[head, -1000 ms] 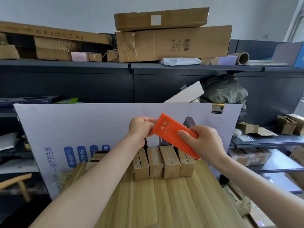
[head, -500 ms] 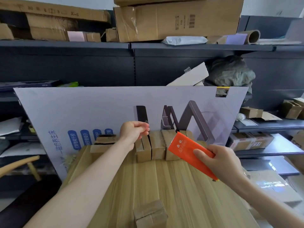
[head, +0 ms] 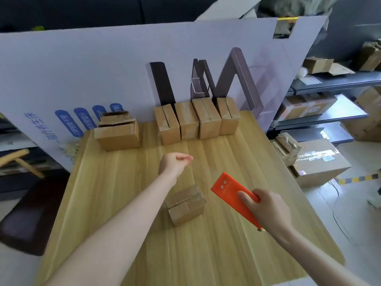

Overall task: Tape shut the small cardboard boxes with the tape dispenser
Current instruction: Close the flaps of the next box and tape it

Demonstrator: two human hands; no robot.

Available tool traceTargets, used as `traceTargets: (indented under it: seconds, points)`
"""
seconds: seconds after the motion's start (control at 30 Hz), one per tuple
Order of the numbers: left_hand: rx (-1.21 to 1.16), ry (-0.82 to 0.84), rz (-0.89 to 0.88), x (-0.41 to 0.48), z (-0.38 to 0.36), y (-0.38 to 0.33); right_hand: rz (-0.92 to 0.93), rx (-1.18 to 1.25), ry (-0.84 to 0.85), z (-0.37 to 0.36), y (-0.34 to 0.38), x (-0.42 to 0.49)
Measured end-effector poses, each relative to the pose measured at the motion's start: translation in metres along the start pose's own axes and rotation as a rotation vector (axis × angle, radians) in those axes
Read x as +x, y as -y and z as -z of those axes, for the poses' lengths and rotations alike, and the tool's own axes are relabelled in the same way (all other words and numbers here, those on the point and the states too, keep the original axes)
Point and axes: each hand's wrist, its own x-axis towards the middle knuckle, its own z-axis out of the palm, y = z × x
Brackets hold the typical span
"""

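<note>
One small cardboard box lies on the wooden table, its top flaps closed with a seam showing. My right hand grips a flat orange tape dispenser just right of that box, its tip pointing up and left. My left hand hovers above and behind the box with curled fingers and fingertips pinched together. I cannot make out any tape between them. Several more small boxes stand in a row at the table's far edge.
A box with loose flaps sits at the back left, with another behind it. A large printed white board leans behind the table. Shelves with cartons stand to the right, and more cartons lie on the floor.
The view has tipped down to the table. Both hands dropped from the back row toward the lone box. My left hand moved apart from the dispenser's tip.
</note>
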Motion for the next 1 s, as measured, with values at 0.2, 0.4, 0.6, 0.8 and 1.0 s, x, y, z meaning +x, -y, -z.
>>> traceTargets:
  seconds: [0.2, 0.4, 0.6, 0.8, 1.0]
  points:
    - [0.184, 0.179, -0.034, 0.015, -0.020, 0.034, -0.119, -0.006, 0.068, -0.040, -0.017, -0.017]
    - [0.289, 0.234, -0.083, 0.029, -0.033, 0.057, -0.180, -0.093, 0.093, -0.060, -0.019, -0.012]
    - [0.363, 0.231, -0.108, 0.045, -0.040, 0.070, -0.203, -0.111, 0.132, -0.082, -0.013, -0.011]
    - [0.416, 0.267, -0.119, 0.055, -0.047, 0.080, -0.251, -0.111, 0.167, -0.095, -0.014, -0.013]
    - [0.490, 0.291, -0.145, 0.062, -0.052, 0.091, -0.272, -0.115, 0.190, -0.107, -0.018, -0.013]
